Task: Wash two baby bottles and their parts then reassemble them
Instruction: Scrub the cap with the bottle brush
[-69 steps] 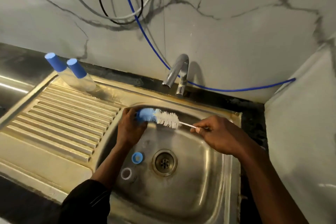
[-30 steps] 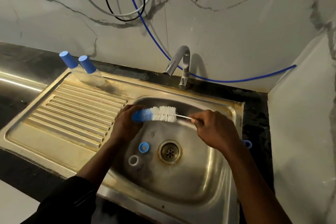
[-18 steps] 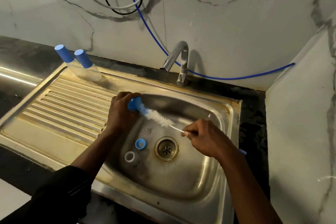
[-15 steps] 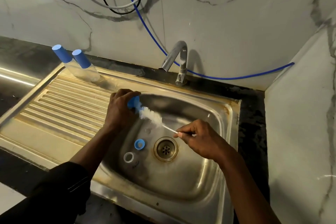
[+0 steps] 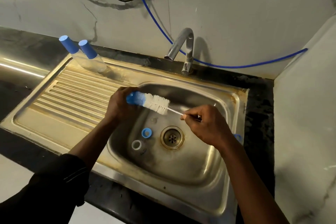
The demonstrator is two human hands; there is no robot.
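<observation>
Taking the drain (image 5: pixel 172 137) as the centre of the dial, two clear bottles with blue caps stand close together far out at 10 o'clock, at the back corner of the draining board (image 5: pixel 72 100): the outer bottle (image 5: pixel 77 57) and the inner bottle (image 5: pixel 97 63). Both are capped.

The left hand (image 5: pixel 118 108) hovers over the basin's edge at about 10 o'clock, its fingers curled tightly round one small blue part (image 5: pixel 133 98). One brush (image 5: pixel 157 104) is pushed into this part: its white bristles run out toward 3 o'clock, some of them inside the blue piece.

Two loose pieces lie on the floor of the basin (image 5: pixel 181 172). One blue ring (image 5: pixel 146 132) sits just beside the drain at 9 o'clock. One clear ring (image 5: pixel 136 145) lies near it at 8 o'clock, apart from it.

One tap (image 5: pixel 181 45) stands at 12 o'clock behind the basin. One blue hose (image 5: pixel 236 66) passes behind it.

The right hand (image 5: pixel 205 126), at about 1 o'clock, pinches the brush's thin wire stem between thumb and fingertips. One blue loop (image 5: pixel 238 136) shows behind that wrist at 3 o'clock; I cannot tell what it belongs to.
</observation>
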